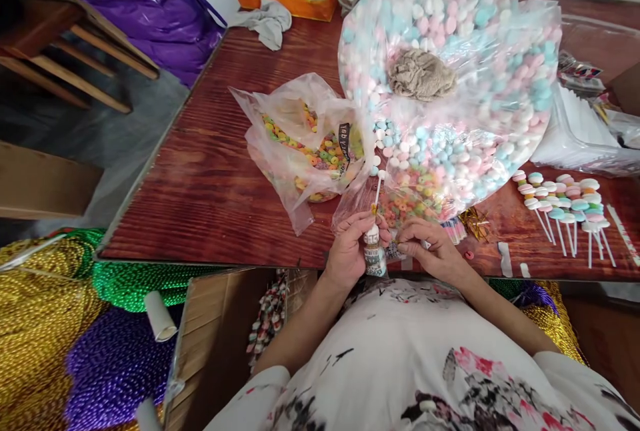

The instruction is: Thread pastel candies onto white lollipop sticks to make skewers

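Right now we hold the work close to the body, just off the near edge of the desk point(215, 197). Our left hand point(347, 252) is wrapped shut around a small bottle point(373, 254), and a thin white stick point(378, 192) rises from between those fingers, tilted a little away from us, with a pale bead at its tip. Our right hand point(429, 249) sits just beside the bottle with its fingers curled closed, tips together; we cannot tell whether they pinch anything. Just beyond the fingers lies the mouth of the big clear bag point(450, 84) of pastel candies; the smaller bag point(310, 144) of coloured rings lies beyond and to the left. Finished candy sticks point(565, 201) lie well off to the right. To do this well, we judge, we should brace both wrists together, keep the bottle upright, and hold the stick low so that its tip does not wander.
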Available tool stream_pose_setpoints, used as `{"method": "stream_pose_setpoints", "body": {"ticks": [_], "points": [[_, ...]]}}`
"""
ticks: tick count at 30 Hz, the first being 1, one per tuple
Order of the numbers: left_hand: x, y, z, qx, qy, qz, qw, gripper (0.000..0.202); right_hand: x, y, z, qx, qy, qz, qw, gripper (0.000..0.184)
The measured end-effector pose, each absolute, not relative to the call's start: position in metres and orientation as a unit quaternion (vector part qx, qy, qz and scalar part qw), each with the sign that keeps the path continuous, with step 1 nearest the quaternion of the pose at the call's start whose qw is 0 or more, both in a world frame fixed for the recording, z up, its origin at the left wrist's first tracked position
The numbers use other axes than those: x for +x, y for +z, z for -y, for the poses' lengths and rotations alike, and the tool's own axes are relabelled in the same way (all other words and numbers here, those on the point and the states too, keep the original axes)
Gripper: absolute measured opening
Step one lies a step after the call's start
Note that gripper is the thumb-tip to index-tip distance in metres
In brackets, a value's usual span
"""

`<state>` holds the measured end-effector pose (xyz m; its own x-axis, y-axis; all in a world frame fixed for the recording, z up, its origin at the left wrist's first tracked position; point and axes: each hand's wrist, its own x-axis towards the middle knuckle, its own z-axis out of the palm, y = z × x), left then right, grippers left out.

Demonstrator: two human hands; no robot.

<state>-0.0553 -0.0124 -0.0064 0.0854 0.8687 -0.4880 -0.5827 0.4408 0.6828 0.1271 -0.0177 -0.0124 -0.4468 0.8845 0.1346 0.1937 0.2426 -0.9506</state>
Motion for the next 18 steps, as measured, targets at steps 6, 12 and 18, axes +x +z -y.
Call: {"method": "stream_pose_setpoints", "body": {"ticks": [6,12,18], "points": [[-0.051,-0.010,0.015,0.164,0.505,-0.449,0.718,0.021,0.120,-0.013,0.027,-0.404,0.442,0.707,0.377,0.018],[-0.050,-0.016,0.016,0.144,0.512,-0.436,0.726,0.027,0.120,-0.023,0.025,-0.423,0.391,0.719,0.389,0.020],[-0.049,-0.029,0.018,0.161,0.513,-0.436,0.722,0.029,0.133,-0.018,0.021,-0.472,0.331,0.662,0.479,0.015]]}}
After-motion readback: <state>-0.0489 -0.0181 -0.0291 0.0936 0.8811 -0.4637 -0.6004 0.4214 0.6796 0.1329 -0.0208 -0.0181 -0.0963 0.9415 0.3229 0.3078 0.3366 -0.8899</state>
